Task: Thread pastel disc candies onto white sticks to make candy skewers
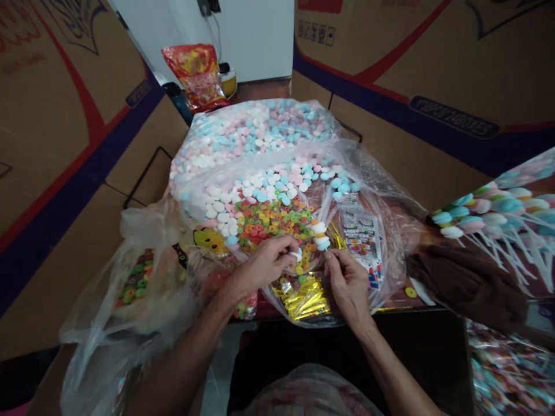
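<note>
My right hand (pixel 348 280) pinches the lower end of a candy skewer (pixel 320 236), held upright. White, orange and light-blue pieces are stacked on it; the stick itself is mostly hidden. To its left, my left hand (pixel 269 263) has its fingertips closed on a white candy (pixel 297 254), apart from the skewer. Beneath and behind the hands lie ring-shaped gummies (pixel 277 222) in red, orange, green and yellow. Beyond them spread white, pink and blue marshmallow-like candies (pixel 260 185) on clear plastic. Gold twist ties (pixel 303 297) lie just below, between my hands.
Large cardboard boxes stand at the left (pixel 108 214) and right (pixel 390 138). Finished candy skewers (pixel 498 216) are piled at right above a brown cloth (pixel 468 283). Printed labels (pixel 362 237) lie near my right hand. A plastic bag (pixel 143 335) hangs at left; a red packet (pixel 195 75) stands behind.
</note>
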Available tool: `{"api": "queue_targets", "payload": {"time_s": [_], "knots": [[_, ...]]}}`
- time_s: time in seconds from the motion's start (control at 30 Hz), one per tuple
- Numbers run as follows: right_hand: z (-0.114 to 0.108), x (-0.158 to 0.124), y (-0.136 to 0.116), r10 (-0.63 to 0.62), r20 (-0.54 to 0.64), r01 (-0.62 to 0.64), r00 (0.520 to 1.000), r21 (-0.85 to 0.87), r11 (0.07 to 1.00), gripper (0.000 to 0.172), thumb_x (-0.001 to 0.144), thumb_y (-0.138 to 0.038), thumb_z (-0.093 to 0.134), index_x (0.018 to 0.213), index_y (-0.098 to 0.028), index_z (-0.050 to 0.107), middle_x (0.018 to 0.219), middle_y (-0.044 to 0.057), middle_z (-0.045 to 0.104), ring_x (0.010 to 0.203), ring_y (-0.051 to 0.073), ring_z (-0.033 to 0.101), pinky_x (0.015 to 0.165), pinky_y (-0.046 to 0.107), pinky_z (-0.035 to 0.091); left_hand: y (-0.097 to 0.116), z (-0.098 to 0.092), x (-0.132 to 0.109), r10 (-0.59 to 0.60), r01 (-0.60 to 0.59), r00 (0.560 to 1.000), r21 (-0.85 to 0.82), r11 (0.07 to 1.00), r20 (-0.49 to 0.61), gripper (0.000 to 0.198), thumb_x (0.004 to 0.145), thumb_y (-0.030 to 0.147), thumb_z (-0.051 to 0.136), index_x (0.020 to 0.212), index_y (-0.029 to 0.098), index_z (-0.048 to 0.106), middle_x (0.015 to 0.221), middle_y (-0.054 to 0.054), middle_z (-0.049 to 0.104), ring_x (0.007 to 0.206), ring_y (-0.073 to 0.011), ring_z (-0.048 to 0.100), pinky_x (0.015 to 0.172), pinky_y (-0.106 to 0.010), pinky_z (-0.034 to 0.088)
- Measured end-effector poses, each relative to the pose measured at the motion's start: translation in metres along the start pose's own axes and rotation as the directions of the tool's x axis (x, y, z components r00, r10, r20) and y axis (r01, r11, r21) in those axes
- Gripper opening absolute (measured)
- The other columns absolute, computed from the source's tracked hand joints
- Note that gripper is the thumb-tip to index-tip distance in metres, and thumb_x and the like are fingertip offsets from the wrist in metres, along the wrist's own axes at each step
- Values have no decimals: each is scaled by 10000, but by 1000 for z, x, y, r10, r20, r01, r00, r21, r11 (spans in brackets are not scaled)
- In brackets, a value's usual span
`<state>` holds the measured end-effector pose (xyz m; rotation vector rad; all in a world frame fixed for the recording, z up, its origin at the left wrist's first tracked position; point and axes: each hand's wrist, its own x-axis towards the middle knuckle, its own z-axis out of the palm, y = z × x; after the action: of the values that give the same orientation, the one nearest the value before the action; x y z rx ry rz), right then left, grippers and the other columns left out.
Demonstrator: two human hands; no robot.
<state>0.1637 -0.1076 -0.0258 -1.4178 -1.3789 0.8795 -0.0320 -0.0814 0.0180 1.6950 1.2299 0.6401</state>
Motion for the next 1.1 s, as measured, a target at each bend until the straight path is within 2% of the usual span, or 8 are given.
{"api": "queue_targets", "payload": {"time_s": [0.17, 0.33, 0.53, 0.63, 0.77, 0.83, 0.93, 1.1], "knots": [[0, 0, 0, -2, 1, 2, 1000, -8, 1000, 292, 941, -384, 529, 734, -195, 609, 619, -28, 554, 581, 136, 479, 587, 257, 381, 4, -2, 2, 17, -18, 1000, 51, 999, 15, 87, 810, 135, 521, 849, 172, 590, 823, -3, 591, 759, -131, 544, 692, -239, 447], [0, 1, -4, -11, -4, 11, 1000, -10, 1000, 300, 938, -376, 525, 710, -195, 599, 612, -29, 549, 566, 132, 469, 582, 256, 383, 1, 7, 3, 20, -13, 997, 109, 994, -70, 87, 785, 114, 518, 826, 175, 565, 802, 6, 581, 723, -120, 547, 664, -235, 448], [0, 1, -4, -6, 2, 6, 1000, 0, 1000, 305, 932, -384, 540, 697, -197, 596, 598, -29, 546, 560, 134, 469, 577, 258, 383, -3, 14, 4, -126, 77, 969, -225, 971, -211, 105, 783, 200, 595, 853, 186, 518, 836, 14, 583, 730, -106, 606, 626, -208, 508], [0, 1, -4, -6, 0, 6, 1000, 3, 1000, 293, 931, -377, 542, 709, -196, 604, 592, -33, 535, 553, 131, 460, 570, 256, 383, 7, 13, 4, -202, 105, 955, -394, 913, -215, 222, 784, 264, 636, 963, 197, 522, 877, 9, 594, 745, -125, 645, 565, -215, 543], [0, 1, -7, -13, 1, 13, 1000, 33, 999, 299, 930, -368, 541, 690, -196, 590, 572, -39, 505, 551, 128, 458, 571, 252, 388, 17, 9, 6, -298, 166, 937, -519, 839, -182, 345, 779, 341, 672, 1065, 181, 564, 870, -24, 629, 784, -177, 672, 528, -257, 573], [-1, 0, -7, -13, 10, 13, 1000, 48, 999, 316, 931, -369, 544, 666, -198, 568, 560, -43, 481, 544, 124, 448, 563, 249, 384, 17, 8, 9, -292, 131, 928, -532, 836, -231, 312, 765, 330, 691, 1016, 170, 597, 848, -24, 650, 782, -171, 677, 589, -261, 578], [-1, -1, -7, -27, 38, 25, 999, 57, 998, 300, 930, -371, 550, 688, -197, 584, 566, -41, 485, 538, 121, 443, 545, 245, 382, 11, 7, 16, -231, 7, 901, -522, 853, -367, 236, 758, 306, 694, 930, 163, 620, 857, -16, 674, 720, -132, 672, 689, -262, 564], [-1, -2, -10, -97, 107, 90, 989, 68, 994, 240, 915, -351, 561, 752, -192, 639, 573, -35, 499, 525, 117, 447, 516, 239, 385, 0, 9, 28, -233, -78, 815, -499, 863, -530, 281, 770, 288, 675, 1018, 163, 639, 901, -30, 705, 719, -131, 666, 708, -260, 544]]}}
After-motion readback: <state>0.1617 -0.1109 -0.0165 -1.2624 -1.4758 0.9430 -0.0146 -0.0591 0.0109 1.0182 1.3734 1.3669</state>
